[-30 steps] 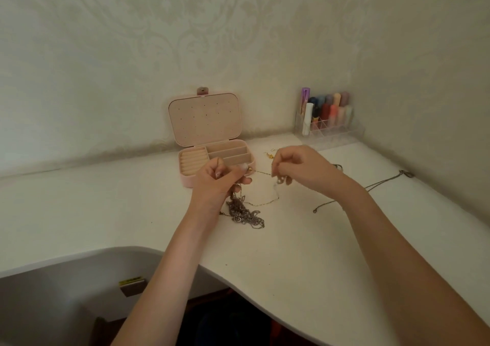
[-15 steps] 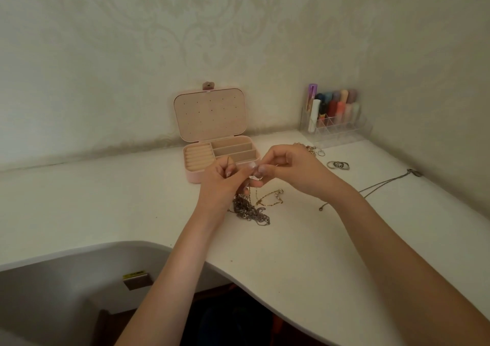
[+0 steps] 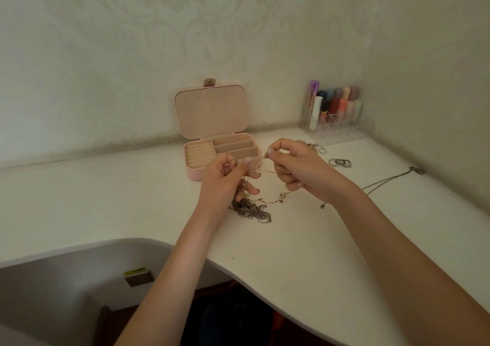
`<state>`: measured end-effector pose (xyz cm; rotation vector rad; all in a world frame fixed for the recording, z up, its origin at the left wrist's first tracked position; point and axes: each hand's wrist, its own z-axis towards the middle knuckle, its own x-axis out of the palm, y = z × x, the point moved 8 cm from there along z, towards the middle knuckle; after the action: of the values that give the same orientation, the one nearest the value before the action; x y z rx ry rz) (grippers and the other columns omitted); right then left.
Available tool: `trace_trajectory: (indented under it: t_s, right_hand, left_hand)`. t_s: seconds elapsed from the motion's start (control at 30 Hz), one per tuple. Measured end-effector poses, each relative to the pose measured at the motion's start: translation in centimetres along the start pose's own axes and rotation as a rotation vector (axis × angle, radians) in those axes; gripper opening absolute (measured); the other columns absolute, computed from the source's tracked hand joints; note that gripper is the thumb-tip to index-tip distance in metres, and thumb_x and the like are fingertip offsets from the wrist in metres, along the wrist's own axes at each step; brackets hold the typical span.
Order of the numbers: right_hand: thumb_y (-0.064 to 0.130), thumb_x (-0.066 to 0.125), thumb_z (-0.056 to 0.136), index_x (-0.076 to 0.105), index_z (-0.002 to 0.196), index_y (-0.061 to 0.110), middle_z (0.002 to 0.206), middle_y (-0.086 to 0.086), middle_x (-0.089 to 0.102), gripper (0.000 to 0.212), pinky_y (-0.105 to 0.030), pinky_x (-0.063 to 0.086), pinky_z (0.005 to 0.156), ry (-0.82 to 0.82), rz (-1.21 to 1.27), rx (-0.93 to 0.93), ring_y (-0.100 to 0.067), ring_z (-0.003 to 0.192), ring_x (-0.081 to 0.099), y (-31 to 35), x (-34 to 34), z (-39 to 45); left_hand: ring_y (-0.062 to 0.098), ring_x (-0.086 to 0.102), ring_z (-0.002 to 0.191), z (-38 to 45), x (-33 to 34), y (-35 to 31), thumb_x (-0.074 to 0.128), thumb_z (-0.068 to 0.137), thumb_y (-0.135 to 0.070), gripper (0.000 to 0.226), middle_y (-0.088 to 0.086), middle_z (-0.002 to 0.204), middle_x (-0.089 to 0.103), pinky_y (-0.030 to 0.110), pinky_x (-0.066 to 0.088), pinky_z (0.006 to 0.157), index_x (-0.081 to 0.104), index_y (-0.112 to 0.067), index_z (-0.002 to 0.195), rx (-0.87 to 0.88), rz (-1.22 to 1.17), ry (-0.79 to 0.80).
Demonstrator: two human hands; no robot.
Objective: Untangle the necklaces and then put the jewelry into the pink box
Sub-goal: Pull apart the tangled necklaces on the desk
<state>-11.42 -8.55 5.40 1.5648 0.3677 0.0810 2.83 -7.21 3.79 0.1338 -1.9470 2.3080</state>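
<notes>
Pale damask wallpaper [image 3: 132, 40] wraps the corner ahead of me, and below it runs a white curved desk [image 3: 79, 200]. No brand or writing I can read anywhere; a small yellow-and-dark tag [image 3: 136, 275] sits under the desk edge, its print too small to make out.

Counting now. One pink box [image 3: 221, 157], lid up against the wall, snap tab at the top, rows of tiny holes in the lid lining. Inside I see a ring-roll section on the left and three long compartments on the right, with no jewelry visible in them.

Two hands up over the desk, just in front of the box. My left hand [image 3: 228, 178] has its fingers curled, pinching a thin gold chain [image 3: 265, 200] that drapes down from it. My right hand [image 3: 297, 168] is curled too, thumb and forefinger pinching the same fine strand; the chain runs between both hands and sags to the desk, with small beads or charms along it.

Below the left hand lies one dark silver tangle of chains [image 3: 253, 210], resting on the desk; I cannot tell how many strands are in it.

To the right: a cluster of silver rings [image 3: 340, 162], looks like three, blurred. Behind my right hand, a small heap of gold jewelry [image 3: 314, 146], partly hidden. Further right, one long thin dark necklace [image 3: 389, 181] stretched toward the wall.

One clear acrylic organizer [image 3: 339, 125] in the corner holds about ten upright lipstick-type tubes [image 3: 336, 101].
</notes>
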Motion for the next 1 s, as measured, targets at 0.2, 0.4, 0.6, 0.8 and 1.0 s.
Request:
trace_trajectory:
  t_s: [0.2, 0.4, 0.6, 0.8, 1.0]
  right_hand:
    - [0.033, 0.06, 0.091, 0.062, 0.092, 0.015, 0.048, 0.007, 0.031, 0.018, -0.02, 0.018, 0.039, -0.05, -0.18, -0.012, -0.009, 0.04, 0.022, 0.0, -0.4, 0.1]
    - [0.039, 0.075, 0.076, 0.071, 0.084, 0.023, 0.048, 0.004, 0.027, 0.018, -0.024, 0.015, 0.044, 0.057, -0.285, -0.028, -0.015, 0.047, 0.018, 0.3, -0.3, -0.5]
    - [0.032, 0.072, 0.082, 0.073, 0.09, 0.015, 0.048, 0.003, 0.026, 0.018, -0.022, 0.013, 0.044, 0.092, -0.221, -0.056, -0.013, 0.045, 0.016, 0.4, -0.5, -0.5]
    - [0.028, 0.064, 0.087, 0.067, 0.091, 0.015, 0.046, 0.01, 0.027, 0.014, -0.023, 0.009, 0.044, 0.135, -0.075, -0.089, -0.01, 0.043, 0.013, 1.1, 0.0, -0.8]
    - [0.029, 0.067, 0.087, 0.07, 0.084, 0.016, 0.049, 0.004, 0.03, 0.013, -0.02, 0.02, 0.042, -0.092, -0.175, -0.119, -0.01, 0.045, 0.021, 1.0, -1.8, -0.3]
  left_hand:
    - [0.013, 0.046, 0.029, -0.1, -0.2, 0.0, 0.057, 0.094, -0.018, 0.033, 0.003, 0.065, 0.067, 0.016, 0.024, 0.032, 0.033, -0.016, 0.072, 0.041, 0.091, -0.005]
    - [0.009, 0.032, 0.026, 0.1, -1.2, -0.4, 0.058, 0.094, -0.016, 0.034, 0.003, 0.064, 0.063, 0.015, 0.025, 0.031, 0.035, -0.014, 0.069, 0.11, 0.118, -0.095]
    - [0.009, 0.031, 0.026, 0.2, -0.9, -0.3, 0.056, 0.094, -0.016, 0.034, 0.004, 0.066, 0.065, 0.015, 0.024, 0.03, 0.033, -0.014, 0.07, 0.101, 0.127, -0.078]
    - [0.008, 0.032, 0.025, 0.0, -0.7, -0.4, 0.054, 0.096, -0.014, 0.034, 0.011, 0.072, 0.068, 0.015, 0.024, 0.031, 0.032, -0.015, 0.07, 0.109, 0.16, -0.054]
    - [0.011, 0.04, 0.026, 0.0, -1.0, -0.1, 0.057, 0.095, -0.021, 0.032, 0.004, 0.079, 0.074, 0.016, 0.025, 0.03, 0.033, -0.015, 0.074, 0.049, 0.14, -0.068]
